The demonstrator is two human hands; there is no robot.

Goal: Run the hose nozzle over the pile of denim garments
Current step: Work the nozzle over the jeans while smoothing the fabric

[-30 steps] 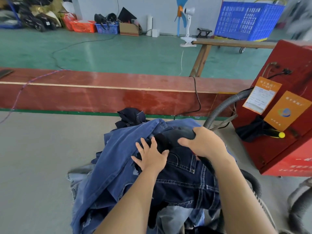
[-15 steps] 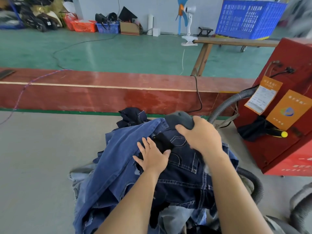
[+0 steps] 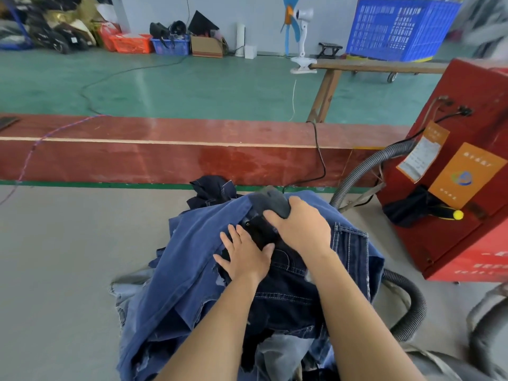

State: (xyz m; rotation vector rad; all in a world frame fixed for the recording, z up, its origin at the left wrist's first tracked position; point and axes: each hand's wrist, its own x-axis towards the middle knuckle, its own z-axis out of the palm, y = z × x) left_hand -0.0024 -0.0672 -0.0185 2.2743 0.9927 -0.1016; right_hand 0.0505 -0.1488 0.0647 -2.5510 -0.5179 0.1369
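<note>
On denim pile [image 3: 192, 259], right hand [image 3: 299, 229] gripping dark grey, seemingly rounded nozzle [image 3: 270, 203]

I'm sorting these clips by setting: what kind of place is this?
Probably a garment workshop: a heap of blue denim garments, a red machine box with a grey ribbed hose, and blue plastic crates.

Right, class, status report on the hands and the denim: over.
Right hand grips grey hose nozzle. Left hand flat on blue denim pile. Nothing blocking.

Green floor [image 3: 192, 86], long red wooden bench [image 3: 192, 149], blue crate [image 3: 398, 28], pale wall [image 3: 247, 9], clip-on fan [image 3: 299, 31]
</note>
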